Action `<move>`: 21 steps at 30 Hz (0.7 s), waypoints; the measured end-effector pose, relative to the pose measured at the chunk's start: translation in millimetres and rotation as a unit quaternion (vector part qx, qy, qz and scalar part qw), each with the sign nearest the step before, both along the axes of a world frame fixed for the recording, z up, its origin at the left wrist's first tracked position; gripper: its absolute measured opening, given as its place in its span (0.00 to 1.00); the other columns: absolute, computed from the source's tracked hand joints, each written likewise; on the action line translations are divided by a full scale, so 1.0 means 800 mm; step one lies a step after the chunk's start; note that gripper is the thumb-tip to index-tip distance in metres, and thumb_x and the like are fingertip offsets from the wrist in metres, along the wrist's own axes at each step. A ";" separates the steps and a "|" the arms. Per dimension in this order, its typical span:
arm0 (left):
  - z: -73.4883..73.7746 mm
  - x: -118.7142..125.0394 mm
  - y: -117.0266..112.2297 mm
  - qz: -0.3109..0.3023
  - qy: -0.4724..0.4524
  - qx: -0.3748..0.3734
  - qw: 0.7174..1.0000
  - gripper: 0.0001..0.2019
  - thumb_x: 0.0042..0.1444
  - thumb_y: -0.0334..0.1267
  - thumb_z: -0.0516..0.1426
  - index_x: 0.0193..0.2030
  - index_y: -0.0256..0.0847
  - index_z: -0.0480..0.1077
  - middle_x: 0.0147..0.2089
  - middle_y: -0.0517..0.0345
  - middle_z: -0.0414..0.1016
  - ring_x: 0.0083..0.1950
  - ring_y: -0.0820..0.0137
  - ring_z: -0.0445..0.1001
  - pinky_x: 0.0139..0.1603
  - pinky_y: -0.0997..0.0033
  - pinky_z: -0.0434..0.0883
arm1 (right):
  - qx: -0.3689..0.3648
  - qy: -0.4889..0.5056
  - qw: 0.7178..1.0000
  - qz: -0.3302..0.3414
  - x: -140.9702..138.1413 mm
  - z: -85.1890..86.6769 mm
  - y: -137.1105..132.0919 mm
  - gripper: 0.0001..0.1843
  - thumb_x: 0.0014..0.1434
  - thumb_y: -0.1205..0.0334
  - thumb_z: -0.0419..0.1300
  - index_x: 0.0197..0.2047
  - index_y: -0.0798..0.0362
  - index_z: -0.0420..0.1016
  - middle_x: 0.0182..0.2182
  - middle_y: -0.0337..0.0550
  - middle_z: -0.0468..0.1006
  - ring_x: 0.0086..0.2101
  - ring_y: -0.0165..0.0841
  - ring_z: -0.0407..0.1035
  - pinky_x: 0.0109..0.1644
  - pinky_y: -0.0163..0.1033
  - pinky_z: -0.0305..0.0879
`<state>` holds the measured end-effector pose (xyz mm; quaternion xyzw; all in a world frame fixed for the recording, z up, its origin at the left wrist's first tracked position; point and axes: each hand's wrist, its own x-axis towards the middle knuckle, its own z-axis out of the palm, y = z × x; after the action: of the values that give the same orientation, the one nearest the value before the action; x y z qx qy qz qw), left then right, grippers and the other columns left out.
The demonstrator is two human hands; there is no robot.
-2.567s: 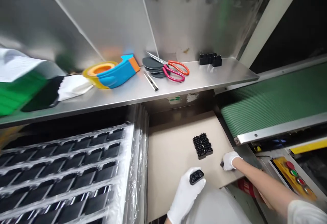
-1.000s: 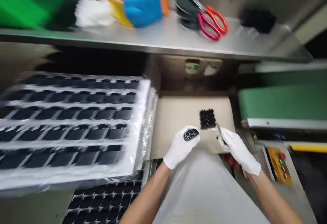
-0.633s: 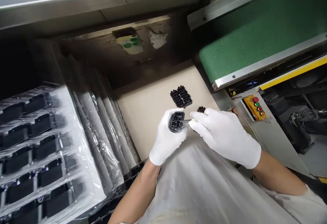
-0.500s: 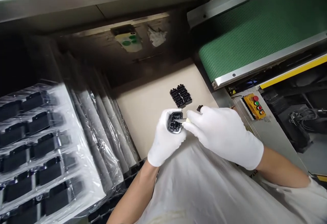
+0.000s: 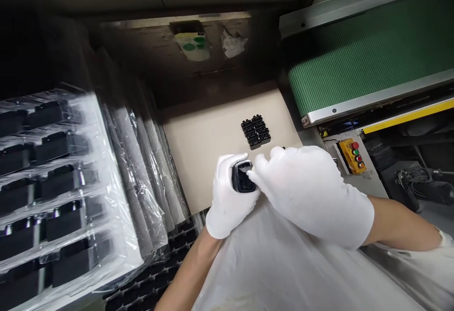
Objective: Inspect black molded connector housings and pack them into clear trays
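From the view's middle, wrapped trays (image 5: 122, 207) lie toward nine o'clock, a green belt (image 5: 372, 50) toward two. Between them is the beige surface (image 5: 202, 150). The right hand (image 5: 312, 190) is at four o'clock; whether its bent fingers pinch something, I cannot tell. Black blocks (image 5: 255, 132) stand at one o'clock from the left hand (image 5: 227, 202), whose fingers curl around one black piece (image 5: 244, 181).

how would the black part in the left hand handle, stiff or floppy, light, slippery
The black part is probably stiff: it shows a crisp, rounded outline within the left hand. It is likely light, being small enough for one hand to cup. Its sheen suggests it may be somewhat slippery.
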<state>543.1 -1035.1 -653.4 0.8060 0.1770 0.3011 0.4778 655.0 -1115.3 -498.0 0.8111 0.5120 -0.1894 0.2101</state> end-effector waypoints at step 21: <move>0.027 0.008 0.025 -0.051 0.024 0.078 0.995 0.23 0.49 0.32 0.67 0.52 0.43 0.67 0.46 0.55 0.70 0.45 0.63 0.75 0.44 0.61 0.76 | 0.109 0.125 0.984 -0.060 0.010 0.001 -0.005 0.08 0.62 0.68 0.58 0.41 0.56 0.79 0.31 0.47 0.79 0.29 0.34 0.71 0.34 0.37 0.56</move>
<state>549.4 -1015.3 -631.7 0.8556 0.1235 0.2700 0.4241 662.9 -1119.1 -497.2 0.8282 0.5024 -0.2447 0.0428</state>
